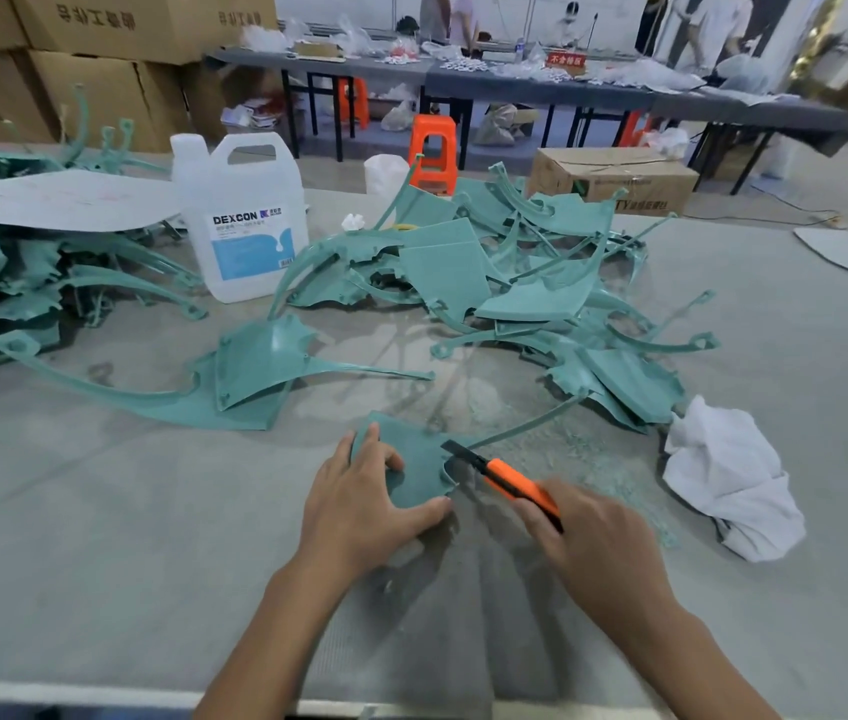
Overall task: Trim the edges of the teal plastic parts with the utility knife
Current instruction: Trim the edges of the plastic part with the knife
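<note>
Teal plastic part [414,472]: we see it low on the desk [100,511], near the front middle. It is a curved panel with a thin arm running up and right from it.
Left grip [359,504]: holds the part's left side, fingers bent over its top face, thumb laid along its near edge.
Utility knife [510,483]: orange handle, black front end. It slants up and left, and its tip meets the notched right edge of the held part.
Right grip [588,543]: wrapped round the rear of the knife handle. This hand is blurred, so we cannot tell its single fingers.
Shavings [614,459]: pale teal dust and crumbs on the desk, just right of the knife.
White cloth [728,485]: crumpled, to the right of the shavings, touching the near corner of the big pile.
Big pile of teal parts [515,283]: tangled panels and thin arms behind the held part, in the middle of the desk.
Single teal part [255,371]: lies apart, left of the middle, between the two heaps.
Left heap [22,283]: more teal parts at the desk's left edge, with a grey sheet [68,200] on top.
Jug [242,220]: white and translucent, labelled DEXCON, upright between the left heap and the big pile.
Background: cardboard boxes [100,44] stacked at far left, an orange stool [433,148] behind the desk, and long dark tables [515,85] with people standing beyond them.
</note>
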A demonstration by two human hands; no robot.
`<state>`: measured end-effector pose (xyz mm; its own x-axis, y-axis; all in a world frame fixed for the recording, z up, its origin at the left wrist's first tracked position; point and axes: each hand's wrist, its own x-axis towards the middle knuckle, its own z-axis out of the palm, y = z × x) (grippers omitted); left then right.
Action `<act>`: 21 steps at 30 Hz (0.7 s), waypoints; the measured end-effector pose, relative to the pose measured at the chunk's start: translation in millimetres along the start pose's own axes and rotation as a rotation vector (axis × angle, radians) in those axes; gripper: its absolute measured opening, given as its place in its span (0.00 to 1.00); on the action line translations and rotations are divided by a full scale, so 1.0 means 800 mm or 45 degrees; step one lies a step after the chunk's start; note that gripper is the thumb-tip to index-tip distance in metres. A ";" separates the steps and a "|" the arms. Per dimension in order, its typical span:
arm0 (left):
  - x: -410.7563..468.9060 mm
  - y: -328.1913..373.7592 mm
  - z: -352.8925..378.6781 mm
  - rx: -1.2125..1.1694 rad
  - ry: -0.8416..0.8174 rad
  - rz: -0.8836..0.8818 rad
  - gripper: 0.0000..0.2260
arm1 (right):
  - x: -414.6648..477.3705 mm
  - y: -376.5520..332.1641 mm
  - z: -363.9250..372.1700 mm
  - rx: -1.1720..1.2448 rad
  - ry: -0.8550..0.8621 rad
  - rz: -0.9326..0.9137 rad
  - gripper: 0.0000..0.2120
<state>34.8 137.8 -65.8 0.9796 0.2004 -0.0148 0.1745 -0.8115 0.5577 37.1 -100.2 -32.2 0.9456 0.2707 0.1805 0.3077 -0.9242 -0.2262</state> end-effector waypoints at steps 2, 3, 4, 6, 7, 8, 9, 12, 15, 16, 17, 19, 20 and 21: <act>-0.001 0.000 0.000 -0.003 0.009 0.005 0.28 | -0.006 -0.007 0.005 0.007 0.012 -0.046 0.14; -0.001 0.000 0.000 -0.005 0.014 0.008 0.28 | -0.007 -0.008 0.006 0.025 -0.012 -0.063 0.14; -0.001 0.000 0.000 -0.007 0.017 0.012 0.28 | -0.007 -0.007 0.006 0.043 -0.022 -0.064 0.14; -0.002 -0.001 0.000 -0.013 0.014 0.016 0.28 | -0.003 0.002 0.003 0.068 0.017 -0.038 0.14; -0.003 -0.002 0.000 -0.012 0.013 0.017 0.28 | -0.002 0.005 0.002 0.079 0.027 -0.037 0.14; -0.002 -0.003 0.000 -0.008 0.015 0.020 0.28 | -0.001 0.006 0.002 0.087 0.018 -0.053 0.14; -0.002 -0.004 0.001 -0.001 0.015 0.021 0.28 | -0.002 0.006 0.003 0.097 -0.008 -0.078 0.15; -0.002 -0.006 0.001 0.010 -0.005 0.025 0.28 | 0.000 0.012 0.004 0.096 -0.020 -0.089 0.15; -0.001 -0.008 -0.002 0.017 -0.031 0.033 0.29 | 0.002 0.025 0.003 0.170 0.006 -0.068 0.14; -0.001 -0.008 -0.003 0.017 -0.036 0.034 0.29 | 0.001 0.026 0.005 0.231 -0.016 -0.078 0.14; -0.001 -0.009 -0.004 0.015 -0.037 0.038 0.28 | -0.001 0.026 0.006 0.280 -0.046 -0.089 0.15; -0.001 -0.009 -0.005 0.013 -0.044 0.045 0.28 | -0.002 0.029 0.007 0.312 -0.080 -0.104 0.15; -0.001 -0.010 -0.005 0.012 -0.048 0.048 0.28 | -0.001 0.033 0.007 0.311 -0.088 -0.111 0.16; -0.001 -0.009 -0.005 0.012 -0.049 0.049 0.28 | 0.000 0.037 0.007 0.307 -0.104 -0.122 0.16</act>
<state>32.5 145.8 -66.9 0.9887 0.1477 -0.0256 0.1373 -0.8234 0.5507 46.7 -126.2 -44.2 0.9134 0.3835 0.1362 0.4029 -0.8051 -0.4353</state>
